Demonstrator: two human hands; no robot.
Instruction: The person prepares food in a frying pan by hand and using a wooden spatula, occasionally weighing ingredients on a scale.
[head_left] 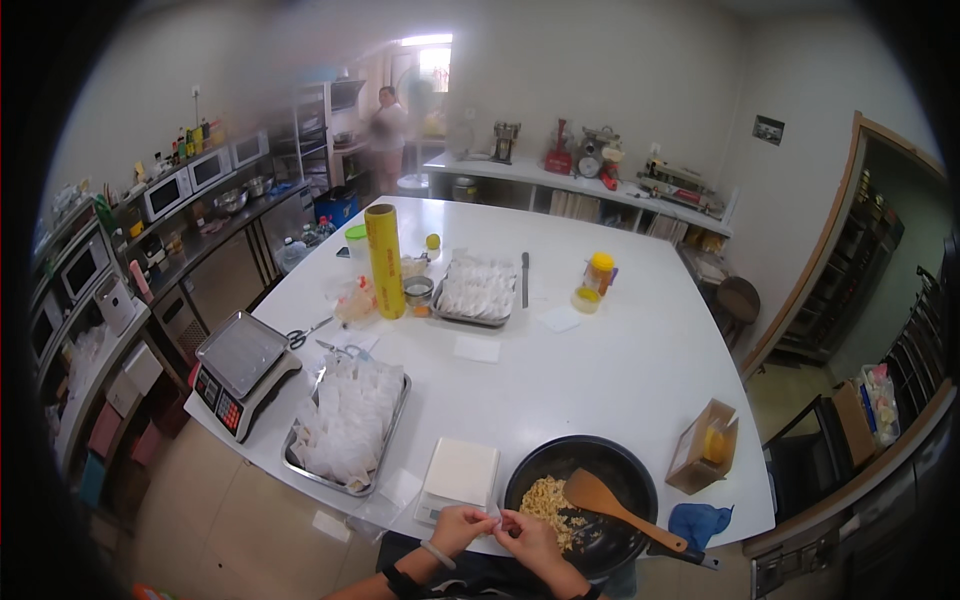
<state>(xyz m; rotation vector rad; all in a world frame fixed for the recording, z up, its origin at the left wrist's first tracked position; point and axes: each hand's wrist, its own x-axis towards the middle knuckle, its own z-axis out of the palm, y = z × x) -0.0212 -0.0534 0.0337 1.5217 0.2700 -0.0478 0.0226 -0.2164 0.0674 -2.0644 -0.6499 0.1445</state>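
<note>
Looks like wrapping or closing up a white paper [494, 511] at the front edge of the table [600, 370].
Pinching the paper between left hand [460, 527] and right hand [533, 540], fingertips nearly meeting, just in front of the white scale [462, 468] and beside the black pan [612, 457]. Can't tell if filled; mostly covered by fingers. Probably calls next for a snug pinch with both hands, without tearing or spilling. In pan: chopped, nut-like mix [543, 500] heaped to the left, with wooden spatula [592, 493] resting inside, handle out over the right-front rim. In near metal tray [391, 430]: white packets [350, 420], packed tight. In far metal tray [470, 320]: more of the same. In cardboard box [688, 470], right of pan: something yellow, can't identify.
</note>
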